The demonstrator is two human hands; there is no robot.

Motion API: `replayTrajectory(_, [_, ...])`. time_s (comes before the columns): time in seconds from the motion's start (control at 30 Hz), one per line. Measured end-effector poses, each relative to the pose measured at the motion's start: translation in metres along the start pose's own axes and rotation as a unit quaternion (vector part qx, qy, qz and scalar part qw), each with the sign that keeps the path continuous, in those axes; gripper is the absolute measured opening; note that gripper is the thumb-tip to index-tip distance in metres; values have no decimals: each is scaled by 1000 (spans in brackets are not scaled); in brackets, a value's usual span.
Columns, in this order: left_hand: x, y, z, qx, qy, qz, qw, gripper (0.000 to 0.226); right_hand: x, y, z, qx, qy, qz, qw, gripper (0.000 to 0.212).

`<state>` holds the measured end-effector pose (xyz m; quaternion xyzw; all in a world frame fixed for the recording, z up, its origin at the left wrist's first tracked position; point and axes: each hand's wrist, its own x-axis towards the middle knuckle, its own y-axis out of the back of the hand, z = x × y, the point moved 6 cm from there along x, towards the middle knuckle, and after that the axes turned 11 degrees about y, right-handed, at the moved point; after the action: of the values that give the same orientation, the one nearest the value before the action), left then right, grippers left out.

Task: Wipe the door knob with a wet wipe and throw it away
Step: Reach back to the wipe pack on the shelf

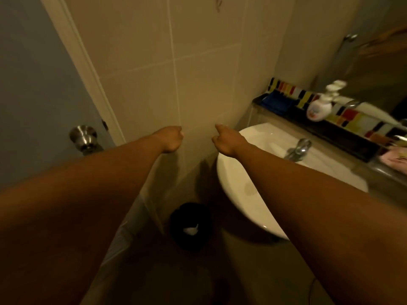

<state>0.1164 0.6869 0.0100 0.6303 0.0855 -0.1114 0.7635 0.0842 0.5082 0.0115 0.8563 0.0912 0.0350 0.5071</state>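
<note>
Tiled wall [198, 62]: one, beige, fills the centre of the view. Door [33, 84]: one, grey-blue, at left, with a white frame [88, 69] between it and the tiles.

Forearms: two, both stretched forward from the bottom corners toward the wall.

Sink [242, 183]: one, white, rounded basin at right, set on the bench [385, 172]. One chrome tap [297, 150] at its back edge. Behind it a dark ledge [330, 128] backed by a strip of multicoloured tiles, carrying one white pump bottle [319, 106] and one blue object [277, 102], too blurred to identify. Something pink [394, 158] lies at the far right edge; cannot tell what it is.

Bin [190, 225]: one, black, round, on the floor below the sink's left side, near the wall. One white crumpled wipe [191, 230] lies inside it.

Door knob [83, 137]: one, brushed metal, round, on the door just left of the left forearm; neither hand touches it.

Left hand [172, 139]: fingers curled together into a loose fist, nothing visible in it, held close to the wall.

Right hand [226, 139]: fingers curled under, thumb extended toward the wall, nothing visible in it, above the sink's left rim. The two hands are near each other but apart.
</note>
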Motion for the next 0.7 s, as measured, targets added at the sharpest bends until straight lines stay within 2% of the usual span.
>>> replayTrajectory(0.17, [-27, 34, 104, 14, -82, 35, 996, 52, -58, 90, 45, -24, -44, 82, 995, 51])
replayTrajectory(0.33, [-50, 36, 217, 23, -153, 33, 987, 51, -117, 157, 117, -49, -97, 121, 987, 53])
replayTrajectory(0.47, [-59, 17, 326, 45, -224, 22, 973, 51, -172, 201, 197, -23, -170, 176, 969, 47])
replayTrajectory(0.57, [-55, -2, 402, 51, -255, 8, 966, 51, -205, 229, 256, -37, -200, 187, 961, 44])
replayTrajectory(0.7, [-54, -28, 494, 48, -300, -7, 953, 42, -245, 257, 335, -20, -246, 225, 942, 41])
